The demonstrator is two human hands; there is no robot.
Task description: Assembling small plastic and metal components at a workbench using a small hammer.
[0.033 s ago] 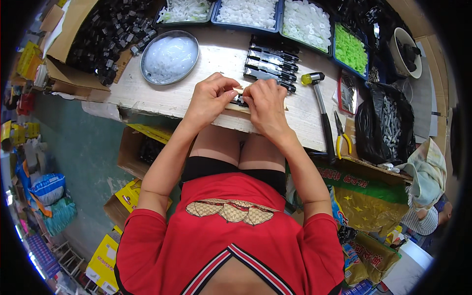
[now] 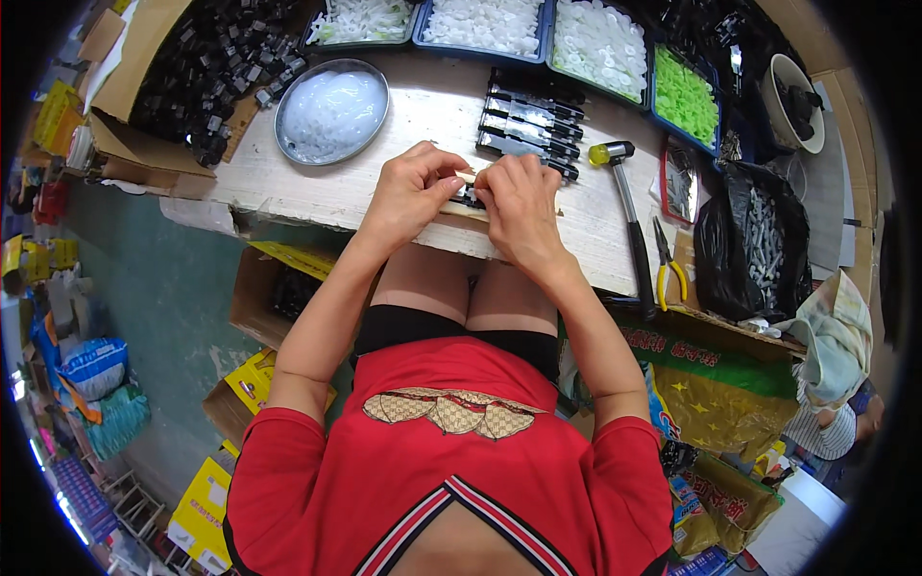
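At the front edge of the pale worktable [image 2: 432, 106], my left hand [image 2: 405, 200] and my right hand [image 2: 523, 206] are close together over a small black part with metal bits [image 2: 468, 196]. The thumb and fingers of each hand are pinched on it from either side, hiding most of it. Pale wooden strips [image 2: 466, 211] show beneath and beside the part. Just beyond my right hand lies a row of several black and silver slide-like assemblies [image 2: 531, 130]. A metal dish of whitish, grease-like stuff [image 2: 331, 110] stands beyond my left hand.
To the right lie a hammer [image 2: 630, 211] with a yellow face, yellow-handled pliers [image 2: 663, 267] and a black bag of metal pieces [image 2: 715, 254]. Trays of white pieces [image 2: 485, 27] and green pieces [image 2: 685, 101] line the back. A cardboard box [image 2: 144, 154] holds black parts at left.
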